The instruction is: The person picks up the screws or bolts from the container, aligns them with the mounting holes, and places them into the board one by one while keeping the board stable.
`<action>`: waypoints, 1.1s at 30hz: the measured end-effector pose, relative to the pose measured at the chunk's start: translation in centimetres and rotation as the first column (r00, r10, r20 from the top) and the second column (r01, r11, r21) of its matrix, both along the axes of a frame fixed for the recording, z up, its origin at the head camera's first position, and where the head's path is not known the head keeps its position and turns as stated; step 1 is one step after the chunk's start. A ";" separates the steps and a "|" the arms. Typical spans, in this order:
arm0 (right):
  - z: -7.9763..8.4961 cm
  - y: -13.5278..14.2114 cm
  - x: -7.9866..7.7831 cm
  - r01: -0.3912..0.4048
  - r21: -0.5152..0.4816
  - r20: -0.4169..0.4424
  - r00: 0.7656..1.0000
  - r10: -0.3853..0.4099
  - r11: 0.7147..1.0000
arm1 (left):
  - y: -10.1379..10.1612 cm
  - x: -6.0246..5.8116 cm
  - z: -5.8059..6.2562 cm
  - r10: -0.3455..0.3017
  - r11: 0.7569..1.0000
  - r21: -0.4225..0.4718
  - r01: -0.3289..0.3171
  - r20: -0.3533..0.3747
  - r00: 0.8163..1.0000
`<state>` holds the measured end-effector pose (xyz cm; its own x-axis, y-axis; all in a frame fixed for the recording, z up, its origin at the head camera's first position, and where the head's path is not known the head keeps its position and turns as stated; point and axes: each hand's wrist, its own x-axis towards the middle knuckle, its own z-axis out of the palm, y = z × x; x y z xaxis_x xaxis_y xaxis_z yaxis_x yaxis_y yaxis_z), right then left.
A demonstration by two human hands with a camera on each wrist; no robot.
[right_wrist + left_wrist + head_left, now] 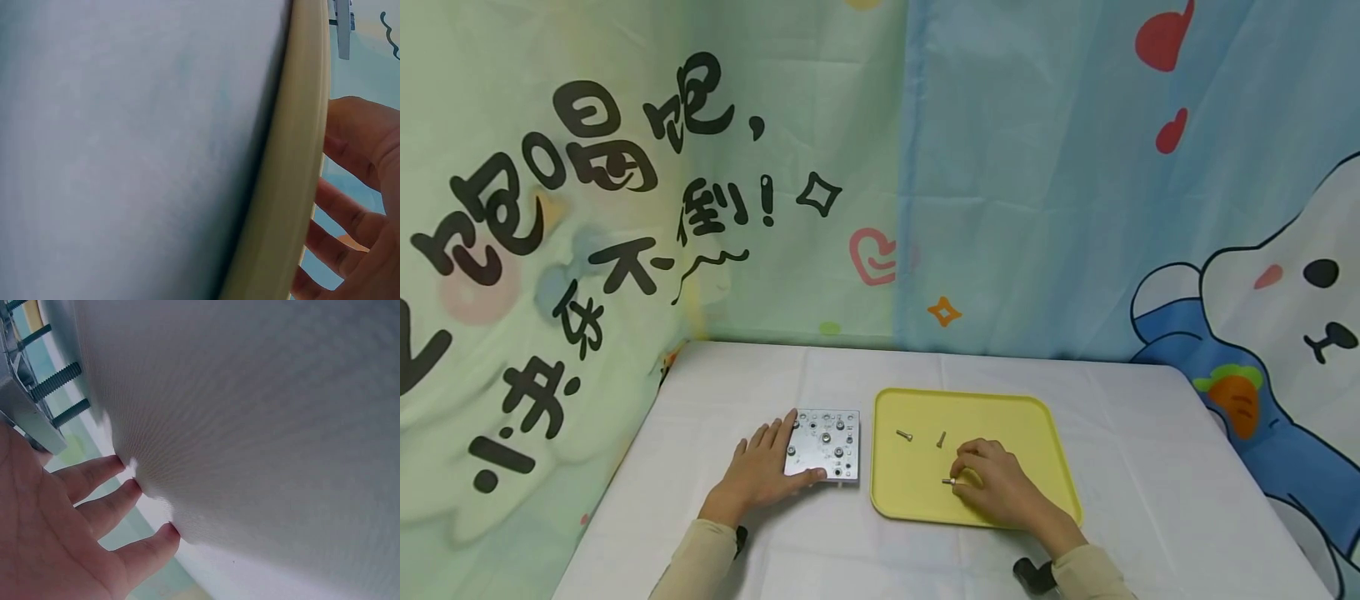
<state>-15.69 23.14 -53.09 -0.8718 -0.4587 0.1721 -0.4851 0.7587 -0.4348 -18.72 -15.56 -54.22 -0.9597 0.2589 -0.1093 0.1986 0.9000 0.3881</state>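
A square silver metal plate (pixel 812 461) on the table has several round bolt heads on its top. In the left wrist view, threaded bolts (pixel 56 382) stick out of its underside. My left hand (pixel 762 472) lies along the plate's left side, thumb at the near edge and index finger at the far left corner; its other fingers are spread straight on the cloth. Over the yellow tray (pixel 895 500), my right hand (pixel 996 479) pinches a small bolt (pixel 947 481) between thumb and fingers. The tray's rim hides those fingertips in the right wrist view.
Two more small bolts lie in the tray, one bolt (pixel 905 435) at the far left and another bolt (pixel 941 439) near the middle. A white cloth (pixel 820 550) covers the table. Printed curtains (pixel 1015 208) hang behind it.
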 end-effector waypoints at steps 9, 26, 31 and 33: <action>0.0 -0.5 -0.2 -0.002 0.021 -0.049 0.999 0.003 1.000 | -0.1 -0.1 0.0 -0.006 1.000 -0.005 0.006 0.013 1.000; 1.0 -3.5 -1.2 -0.068 -0.064 -0.100 0.993 0.061 0.996 | 0.0 0.0 0.4 0.001 1.000 -0.008 -0.001 0.029 1.000; 1.5 -5.3 -1.9 -0.109 -0.078 -0.109 0.989 0.100 0.991 | 0.0 0.0 0.5 0.002 1.000 0.002 -0.002 0.029 1.000; 1.9 -6.2 -2.1 -0.129 -0.078 -0.114 0.986 0.119 0.989 | 0.0 0.0 0.5 0.003 1.000 0.002 -0.003 0.031 1.000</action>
<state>-17.79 16.92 -51.21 -0.7831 -0.5416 0.3057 -0.6209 0.6523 -0.4346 -18.73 -15.55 -53.72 -0.9567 0.2563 -0.1380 0.1839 0.8997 0.3960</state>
